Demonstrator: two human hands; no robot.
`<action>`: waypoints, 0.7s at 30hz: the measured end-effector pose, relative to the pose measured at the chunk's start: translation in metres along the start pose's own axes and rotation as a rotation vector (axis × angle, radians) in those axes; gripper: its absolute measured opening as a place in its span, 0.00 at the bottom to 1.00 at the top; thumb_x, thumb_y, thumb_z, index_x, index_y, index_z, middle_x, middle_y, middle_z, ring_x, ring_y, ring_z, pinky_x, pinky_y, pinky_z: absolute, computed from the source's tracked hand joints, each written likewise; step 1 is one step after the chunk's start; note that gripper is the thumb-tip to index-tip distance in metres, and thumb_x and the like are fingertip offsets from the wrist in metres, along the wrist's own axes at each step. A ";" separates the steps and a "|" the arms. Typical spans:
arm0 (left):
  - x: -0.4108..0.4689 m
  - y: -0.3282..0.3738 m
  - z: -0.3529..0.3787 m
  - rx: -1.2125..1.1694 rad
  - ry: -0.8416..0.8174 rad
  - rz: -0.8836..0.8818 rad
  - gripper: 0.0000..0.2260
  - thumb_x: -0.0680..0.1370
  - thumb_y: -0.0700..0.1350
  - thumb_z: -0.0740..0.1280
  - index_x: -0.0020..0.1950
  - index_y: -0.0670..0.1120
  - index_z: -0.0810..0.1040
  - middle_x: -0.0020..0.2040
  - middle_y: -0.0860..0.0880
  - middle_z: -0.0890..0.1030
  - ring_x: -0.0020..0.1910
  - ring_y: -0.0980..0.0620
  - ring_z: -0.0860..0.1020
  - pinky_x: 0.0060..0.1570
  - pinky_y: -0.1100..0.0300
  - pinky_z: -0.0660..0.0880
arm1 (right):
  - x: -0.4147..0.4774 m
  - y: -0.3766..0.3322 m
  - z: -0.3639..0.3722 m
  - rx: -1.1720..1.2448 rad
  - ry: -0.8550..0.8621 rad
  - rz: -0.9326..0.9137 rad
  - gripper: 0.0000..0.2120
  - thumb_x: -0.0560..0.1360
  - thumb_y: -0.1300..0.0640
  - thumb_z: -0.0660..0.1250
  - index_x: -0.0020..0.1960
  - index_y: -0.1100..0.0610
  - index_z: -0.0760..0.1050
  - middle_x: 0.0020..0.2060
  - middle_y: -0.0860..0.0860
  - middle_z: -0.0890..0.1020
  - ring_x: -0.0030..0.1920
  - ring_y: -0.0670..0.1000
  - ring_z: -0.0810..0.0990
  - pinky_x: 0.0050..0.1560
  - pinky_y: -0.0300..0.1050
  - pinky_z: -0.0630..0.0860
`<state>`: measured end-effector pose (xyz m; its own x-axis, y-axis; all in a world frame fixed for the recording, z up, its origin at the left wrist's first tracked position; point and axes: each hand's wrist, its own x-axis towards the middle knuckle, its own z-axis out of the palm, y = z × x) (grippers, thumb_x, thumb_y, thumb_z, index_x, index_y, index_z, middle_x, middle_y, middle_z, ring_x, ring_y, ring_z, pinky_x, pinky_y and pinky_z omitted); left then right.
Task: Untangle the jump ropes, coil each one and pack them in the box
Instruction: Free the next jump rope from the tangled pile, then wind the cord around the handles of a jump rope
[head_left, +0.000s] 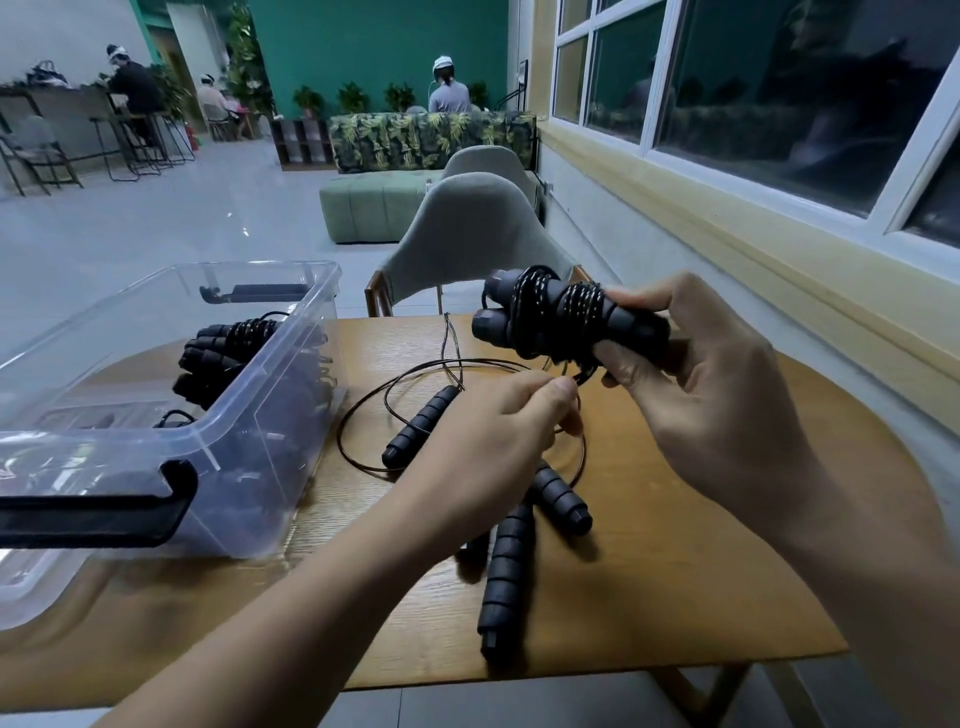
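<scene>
While the right hand (691, 374) clamps its fingers (631, 300) round the foam handles (519, 325) of the coiled jump rope (561, 312) at one o'clock, the left hand (498, 431) pinches its cord tail (583, 375), likely light, springy, slippery and best gripped by the handles, with the box (249, 395) at nine o'clock.

Near corner of the box (260, 371) beyond the left edge; packed ropes (223, 340) hazy through its wall.
</scene>
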<state>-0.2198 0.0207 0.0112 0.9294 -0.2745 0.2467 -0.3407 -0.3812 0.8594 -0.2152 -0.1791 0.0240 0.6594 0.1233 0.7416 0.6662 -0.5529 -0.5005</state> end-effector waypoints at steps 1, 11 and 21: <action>0.000 0.000 0.000 -0.077 -0.003 -0.043 0.18 0.85 0.55 0.62 0.43 0.48 0.82 0.28 0.59 0.72 0.31 0.59 0.70 0.35 0.55 0.64 | 0.000 -0.001 0.001 -0.049 0.008 -0.058 0.15 0.80 0.61 0.75 0.65 0.57 0.79 0.56 0.53 0.82 0.55 0.53 0.84 0.53 0.57 0.82; 0.006 0.005 -0.021 -0.567 -0.145 -0.341 0.16 0.80 0.51 0.57 0.52 0.42 0.79 0.33 0.51 0.63 0.30 0.52 0.58 0.29 0.59 0.55 | -0.005 -0.002 0.020 -0.219 -0.098 -0.296 0.15 0.80 0.68 0.74 0.66 0.60 0.82 0.62 0.56 0.77 0.51 0.58 0.83 0.49 0.57 0.81; 0.005 0.009 -0.031 -0.590 -0.074 -0.413 0.23 0.79 0.70 0.63 0.46 0.51 0.76 0.35 0.51 0.67 0.30 0.55 0.63 0.30 0.61 0.60 | -0.020 -0.010 0.043 -0.318 -0.104 -0.367 0.11 0.83 0.61 0.69 0.64 0.56 0.85 0.63 0.60 0.79 0.59 0.63 0.78 0.57 0.61 0.76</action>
<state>-0.2139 0.0436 0.0338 0.9467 -0.2776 -0.1635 0.1890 0.0678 0.9796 -0.2199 -0.1404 -0.0053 0.4438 0.4295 0.7865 0.7320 -0.6800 -0.0418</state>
